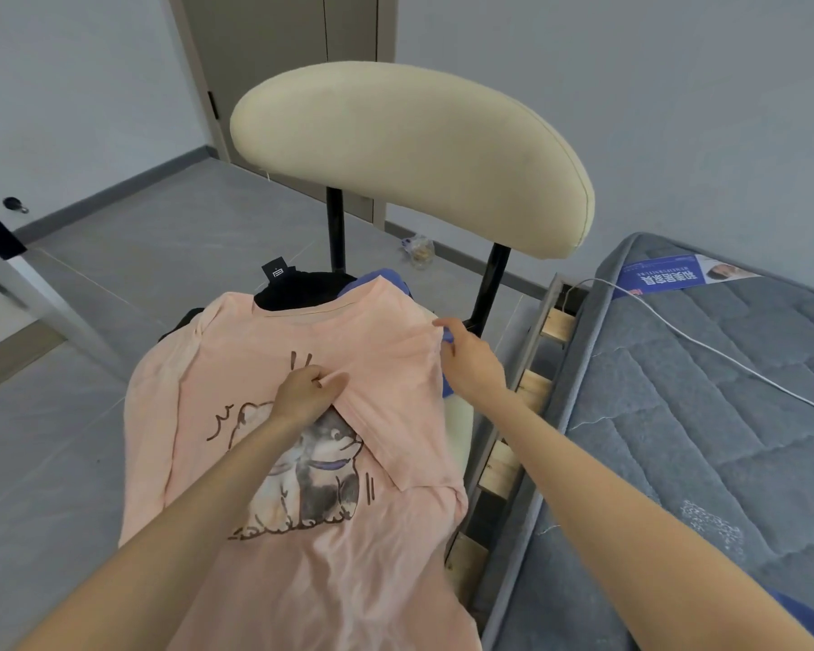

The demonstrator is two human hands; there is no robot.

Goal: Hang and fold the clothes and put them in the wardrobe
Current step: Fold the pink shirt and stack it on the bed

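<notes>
Left forearm (170, 523) and right forearm (607, 500): nearest to us, both bare, reaching forward from the bottom edge.
T-shirt (301, 580): pink, with a cartoon animal print; we see it spread front up over the seat of the chair (410, 152), collar toward the cream backrest, hem hanging toward us.
Sleeve (395, 415): the shirt's right one, folded inward across the chest so that it covers part of the print.
Left hand (301, 392): at the middle of the chest, thumb and fingers pinching the end of the folded sleeve.
Right hand (471, 364): at the shirt's right shoulder edge, fingers curled and thumb pointing away from us; it is blurred, so we cannot tell whether it grips the cloth.
Black garment (301, 288): under the shirt at the collar, with a small black tag (277, 271) standing up.
Blue garment (381, 277): also beneath the shirt, showing at the collar and beside the right hand.
Bed (701, 415): just right of the chair, a grey quilted mattress on wooden slats (546, 331), with a white cable (677, 331) lying across it.
Floor (114, 274): grey tiles, with a clear wrapper (419, 249) behind the chair.
</notes>
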